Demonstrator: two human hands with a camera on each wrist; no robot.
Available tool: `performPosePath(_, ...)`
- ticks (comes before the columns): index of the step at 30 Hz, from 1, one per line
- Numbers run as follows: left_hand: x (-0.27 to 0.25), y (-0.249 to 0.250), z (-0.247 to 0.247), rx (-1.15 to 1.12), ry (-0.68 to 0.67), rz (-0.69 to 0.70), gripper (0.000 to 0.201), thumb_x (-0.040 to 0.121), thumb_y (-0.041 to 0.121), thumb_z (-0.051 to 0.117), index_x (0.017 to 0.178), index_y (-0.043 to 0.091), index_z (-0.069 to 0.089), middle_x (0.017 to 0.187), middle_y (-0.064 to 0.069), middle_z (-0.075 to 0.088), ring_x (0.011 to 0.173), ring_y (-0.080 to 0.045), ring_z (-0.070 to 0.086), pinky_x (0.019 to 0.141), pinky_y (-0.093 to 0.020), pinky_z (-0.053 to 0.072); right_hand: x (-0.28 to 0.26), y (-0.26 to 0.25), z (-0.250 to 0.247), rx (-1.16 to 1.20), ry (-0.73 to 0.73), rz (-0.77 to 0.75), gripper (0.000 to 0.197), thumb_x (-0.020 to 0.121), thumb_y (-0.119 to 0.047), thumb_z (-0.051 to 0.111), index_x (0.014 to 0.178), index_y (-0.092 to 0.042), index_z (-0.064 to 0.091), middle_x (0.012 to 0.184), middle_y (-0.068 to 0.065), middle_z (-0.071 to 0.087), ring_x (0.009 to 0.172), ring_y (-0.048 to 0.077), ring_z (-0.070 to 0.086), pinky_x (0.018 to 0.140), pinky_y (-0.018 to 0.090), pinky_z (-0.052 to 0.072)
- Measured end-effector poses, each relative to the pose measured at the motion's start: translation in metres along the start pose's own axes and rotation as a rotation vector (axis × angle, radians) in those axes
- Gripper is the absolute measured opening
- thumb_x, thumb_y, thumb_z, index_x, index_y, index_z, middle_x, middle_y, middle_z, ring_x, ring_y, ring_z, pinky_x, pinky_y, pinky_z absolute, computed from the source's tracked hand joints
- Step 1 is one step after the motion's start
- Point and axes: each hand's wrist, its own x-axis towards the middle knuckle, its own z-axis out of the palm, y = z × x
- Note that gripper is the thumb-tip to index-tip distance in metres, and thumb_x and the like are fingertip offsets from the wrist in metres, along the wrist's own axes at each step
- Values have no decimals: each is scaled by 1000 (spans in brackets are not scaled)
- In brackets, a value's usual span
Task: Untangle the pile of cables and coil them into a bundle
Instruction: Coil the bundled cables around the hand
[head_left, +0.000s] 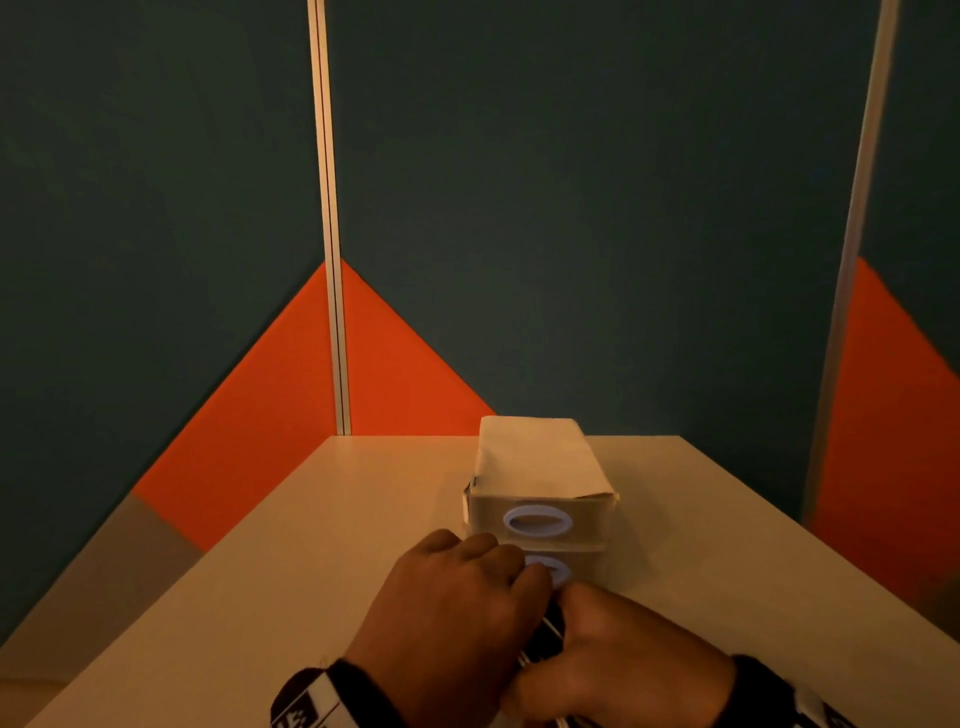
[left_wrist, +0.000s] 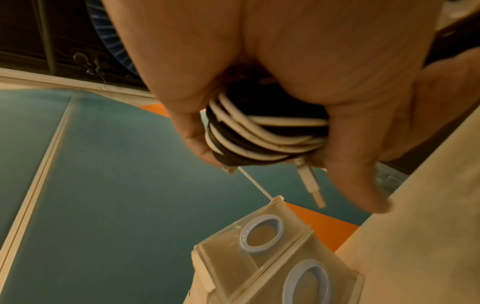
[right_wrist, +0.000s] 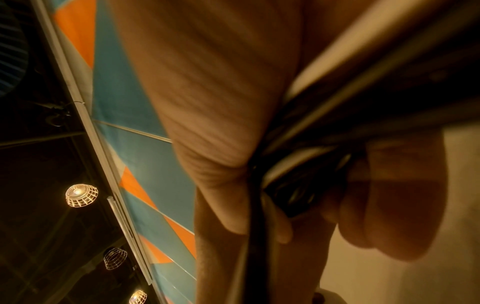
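While your left hand (head_left: 447, 618) curls round the coiled bundle of black and white cables (left_wrist: 259, 133), thumb on one side and fingers on the other, your right hand (head_left: 623, 660) grips the same bundle from the other side. Both sit just in front of the stacked drawer box (head_left: 540, 493) on the table (head_left: 311, 545), a white plug (left_wrist: 310, 185) sticking out toward the box.
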Motion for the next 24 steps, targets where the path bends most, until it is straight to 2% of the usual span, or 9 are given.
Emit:
performPosePath(3, -2, -2, -1, 9, -34, -4, 41, 52, 39, 75, 85, 28, 53, 72, 7, 57, 60, -18, 57, 51, -28, 40, 8, 5, -1, 14, -26, -14, 13, 81, -41, 72, 89, -36, 63, 78, -20, 66, 70, -6, 60, 75, 19, 55)
performPosePath(5, -3, -1, -3, 6, -41, -10, 42, 53, 40, 75, 87, 28, 53, 73, 7, 57, 62, -19, 56, 51, -29, 42, 9, 1, 0, -8, -49, -34, 22, 79, -41, 74, 96, -29, 66, 84, -20, 70, 77, -5, 62, 86, 22, 57)
performPosePath(8, -3, 1, -5, 9, 2, -18, 35, 60, 42, 70, 88, 28, 54, 74, 6, 56, 63, -21, 55, 53, -30, 41, 10, -4, -9, 52, -24, -81, 27, 79, -24, 79, 102, -16, 68, 96, -19, 72, 86, -12, 63, 84, 12, 52)
performPosePath(10, -3, 1, -7, 14, 51, -22, 32, 64, 41, 68, 88, 27, 53, 76, 5, 56, 65, -22, 56, 55, -30, 38, 11, -6, -8, 155, -79, -47, 30, 79, -15, 78, 107, -10, 69, 95, -4, 76, 87, -3, 69, 88, 21, 55)
performPosePath(12, -3, 1, -8, 26, 104, -17, 29, 69, 41, 66, 91, 27, 53, 77, 4, 56, 67, -23, 56, 57, -32, 38, 13, -3, -4, 284, -110, -9, 38, 78, -11, 79, 113, -6, 65, 96, 9, 77, 95, 19, 74, 95, 39, 57)
performPosePath(13, -3, 0, -9, 27, 128, -14, 27, 71, 40, 65, 92, 27, 55, 78, 4, 57, 68, -23, 55, 58, -33, 38, 12, -1, -3, 310, -90, 12, 49, 76, -12, 81, 120, -12, 60, 99, 10, 76, 96, 23, 74, 94, 43, 57)
performPosePath(16, -3, 1, -7, 21, 169, -8, 30, 71, 38, 64, 95, 25, 51, 78, 3, 56, 68, -24, 53, 57, -33, 40, 15, 7, -2, 299, 30, -1, 88, 65, -25, 90, 131, -39, 33, 115, -5, 69, 102, 6, 69, 91, 36, 59)
performPosePath(19, -3, 1, -4, 1, 154, -17, 33, 66, 36, 71, 95, 23, 61, 80, 4, 57, 68, -22, 53, 57, -32, 40, 15, 7, -1, 394, 22, -102, 79, 65, -17, 89, 132, -33, 49, 123, -13, 65, 113, 2, 64, 98, 37, 55)
performPosePath(24, -4, -2, -1, -31, 192, -33, 30, 71, 33, 73, 96, 20, 64, 85, 1, 60, 71, -22, 52, 59, -32, 42, 14, 6, 3, 608, 25, -182, 72, 69, 12, 80, 127, -24, 57, 122, -6, 70, 114, 11, 66, 95, 39, 57)
